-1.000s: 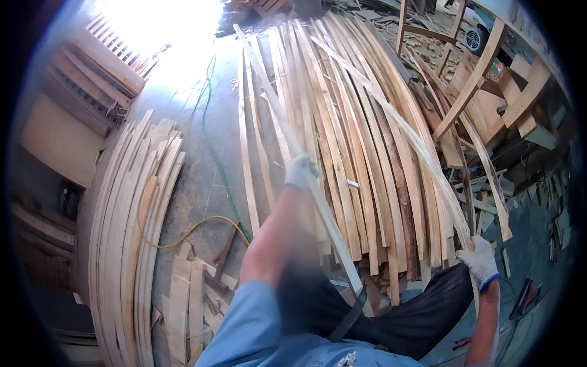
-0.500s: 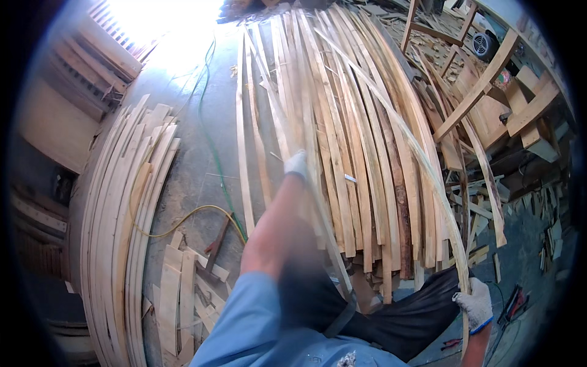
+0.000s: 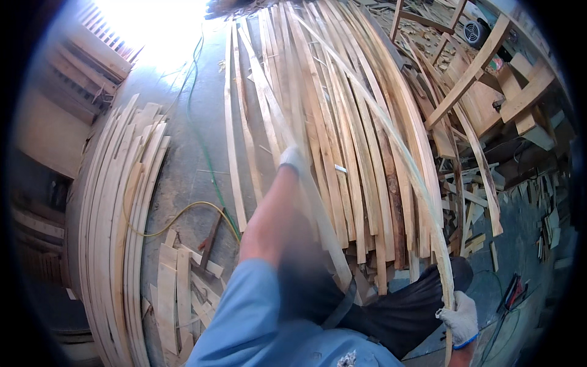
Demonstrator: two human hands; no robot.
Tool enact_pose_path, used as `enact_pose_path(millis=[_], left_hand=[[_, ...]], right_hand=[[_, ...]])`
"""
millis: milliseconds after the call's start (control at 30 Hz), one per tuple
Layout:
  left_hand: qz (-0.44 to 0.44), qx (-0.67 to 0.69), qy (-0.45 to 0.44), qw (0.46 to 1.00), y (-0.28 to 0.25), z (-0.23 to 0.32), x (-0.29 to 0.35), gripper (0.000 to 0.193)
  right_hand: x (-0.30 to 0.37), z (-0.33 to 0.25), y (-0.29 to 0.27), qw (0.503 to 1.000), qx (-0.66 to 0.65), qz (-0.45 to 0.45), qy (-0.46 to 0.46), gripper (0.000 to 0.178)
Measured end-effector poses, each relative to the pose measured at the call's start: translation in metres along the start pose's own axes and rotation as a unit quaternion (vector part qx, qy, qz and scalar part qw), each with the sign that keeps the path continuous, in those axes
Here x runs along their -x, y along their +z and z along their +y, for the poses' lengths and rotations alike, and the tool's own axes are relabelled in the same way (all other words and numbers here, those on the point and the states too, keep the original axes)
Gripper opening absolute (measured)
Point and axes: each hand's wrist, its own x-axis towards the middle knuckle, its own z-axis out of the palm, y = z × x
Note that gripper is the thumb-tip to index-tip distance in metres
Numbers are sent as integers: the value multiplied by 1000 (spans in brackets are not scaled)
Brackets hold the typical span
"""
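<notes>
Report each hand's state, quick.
Left hand: white-gloved, closed on a long pale wooden strip.
Right hand: white-gloved, closed on a long curved pale wooden slat.

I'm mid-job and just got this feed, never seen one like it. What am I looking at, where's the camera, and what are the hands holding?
It is one view from a fisheye camera on a person's head, looking down, so straight edges bend. There is no machine, only two gloved hands. The left hand reaches out over a pile of long wooden strips on the floor and grips one. The right hand, low by the person's side, grips a long thin strip that arcs up over the pile. A second stack lies to the left, beside a green hose.
</notes>
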Motion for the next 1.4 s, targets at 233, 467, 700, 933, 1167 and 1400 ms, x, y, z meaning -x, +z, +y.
enact_pose_path(millis=[233,467,700,933,1167,1400], left_hand=[[36,392,-273,878,-29,112,53,49],[47,174,-59,982,3,3,-9,34],[25,714,-152,683,-15,93,8,31],[15,657,-203,726,-16,82,12,32],[53,692,-180,697,-7,76,-21,29],[100,732,-48,672,-1,111,-37,21]], right_hand=[[-13,8,28,998,-34,-29,-41,54],[-26,-21,36,991,-71,-81,-82,51],[-30,-34,41,996,1,-56,-63,48],[-47,-41,50,995,-36,-50,-79,57],[-58,-29,46,993,-50,-42,-94,57],[-65,-45,36,991,3,-21,-131,50]])
